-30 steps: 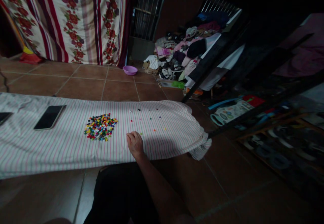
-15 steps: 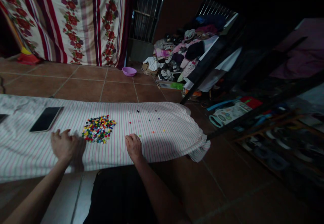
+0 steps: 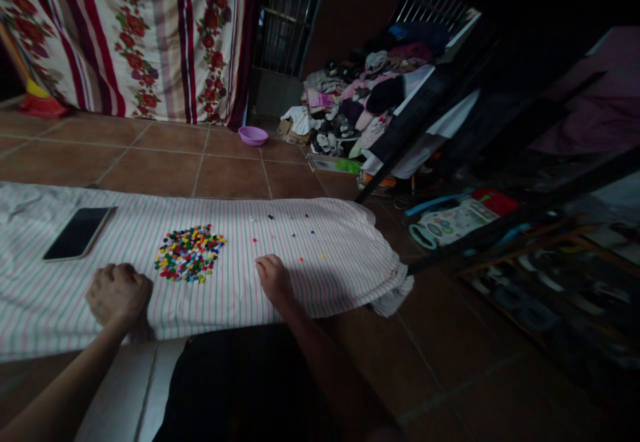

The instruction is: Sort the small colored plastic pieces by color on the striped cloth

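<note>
My left hand (image 3: 117,293) rests on the striped cloth with its fingers curled in, between a dark-screened phone (image 3: 79,233) and a heap of tiny multicoloured pieces (image 3: 190,253). Nothing shows in it. To the right of the heap, my right hand (image 3: 274,277) is low over the cloth, thumb and fingers pressed together. Whatever its fingertips hold, if anything, is hidden. Just beyond it several single pieces lie spaced apart, among them a red one (image 3: 255,240), an orange one (image 3: 301,259) and a yellow one (image 3: 323,256).
The striped cloth (image 3: 350,282) covers a long low surface in front of me. Past it on the tiled floor stand a purple basin (image 3: 253,136) and a large pile of clothes (image 3: 357,99). A floral curtain (image 3: 165,42) hangs at the back left. A cluttered rack (image 3: 530,282) stands right.
My left hand has curled its spread fingers and moved slightly left. My right hand has shifted right and forward, over where a light green piece lay. The view has shifted a little.
</note>
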### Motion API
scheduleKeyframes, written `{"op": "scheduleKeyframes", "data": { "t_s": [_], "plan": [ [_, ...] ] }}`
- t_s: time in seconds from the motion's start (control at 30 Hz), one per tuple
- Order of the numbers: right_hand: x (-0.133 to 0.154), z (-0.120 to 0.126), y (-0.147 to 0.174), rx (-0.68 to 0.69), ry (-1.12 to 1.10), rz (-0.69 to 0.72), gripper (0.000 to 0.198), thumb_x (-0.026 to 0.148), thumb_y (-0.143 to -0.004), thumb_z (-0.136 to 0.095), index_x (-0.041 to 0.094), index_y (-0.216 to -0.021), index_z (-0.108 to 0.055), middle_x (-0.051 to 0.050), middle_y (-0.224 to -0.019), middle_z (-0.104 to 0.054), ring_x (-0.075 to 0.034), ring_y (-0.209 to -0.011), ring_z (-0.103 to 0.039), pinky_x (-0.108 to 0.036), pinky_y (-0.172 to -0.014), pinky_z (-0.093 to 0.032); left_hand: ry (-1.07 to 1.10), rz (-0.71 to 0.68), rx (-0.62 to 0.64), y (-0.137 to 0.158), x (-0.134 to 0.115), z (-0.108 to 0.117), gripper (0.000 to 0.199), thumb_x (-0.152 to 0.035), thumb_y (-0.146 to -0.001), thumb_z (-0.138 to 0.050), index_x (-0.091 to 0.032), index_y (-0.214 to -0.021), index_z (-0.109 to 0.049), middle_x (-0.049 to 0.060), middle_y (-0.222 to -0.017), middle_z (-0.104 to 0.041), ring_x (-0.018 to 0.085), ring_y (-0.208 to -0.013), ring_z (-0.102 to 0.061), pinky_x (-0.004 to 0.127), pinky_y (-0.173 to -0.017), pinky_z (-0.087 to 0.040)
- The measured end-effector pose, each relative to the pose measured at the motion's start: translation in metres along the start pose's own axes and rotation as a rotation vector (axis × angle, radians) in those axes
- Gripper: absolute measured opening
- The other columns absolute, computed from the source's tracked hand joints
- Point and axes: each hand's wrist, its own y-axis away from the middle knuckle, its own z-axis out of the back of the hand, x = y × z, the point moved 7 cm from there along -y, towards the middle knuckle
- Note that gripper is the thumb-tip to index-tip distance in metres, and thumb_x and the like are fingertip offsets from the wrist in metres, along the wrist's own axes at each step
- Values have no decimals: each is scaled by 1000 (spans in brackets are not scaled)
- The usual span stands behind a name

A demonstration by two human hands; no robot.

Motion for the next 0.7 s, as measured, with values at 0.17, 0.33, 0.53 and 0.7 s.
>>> {"op": "scheduleKeyframes", "data": {
  "t_s": [0.17,0.33,0.53,0.7],
  "plan": [
    [-86,62,-38,-148,18,-239,24,15,-88,-47,13,-92,-71,-10,-90,-67,-18,-85,-60,-28,-81,-47,-50,-11,4,-2,-1,-3,39,-33,-88,-29,-11,-99,-59,19,-110,-56,32,-113,-50,42,-85,-37],
    [-178,108,-62,-163,139,-479,25,17,-81,-49,16,-88,-73,-9,-89,-70,-19,-85,-61,-29,-82,-46,-54,-16,-37,-5,3,-8,31,-33,-88,-29,-17,-91,-55,13,-106,-56,28,-111,-51,39,-86,-38],
    [-242,114,-63,-71,268,-618,27,14,-82,-50,15,-91,-75,-8,-90,-72,-18,-86,-62,-25,-82,-44,-65,-12,-21,-8,2,-11,28,-34,-82,-34,-17,-87,-56,14,-104,-57,29,-106,-53,40,-83,-40],
    [-259,109,-72,-43,340,-597,26,13,-84,-51,16,-93,-75,-8,-89,-70,-17,-84,-61,-25,-78,-43,28,2,-54,-7,0,-5,24,-34,-78,-37,-20,-84,-56,15,-102,-58,34,-105,-53,46,-81,-39]
  ]
}}
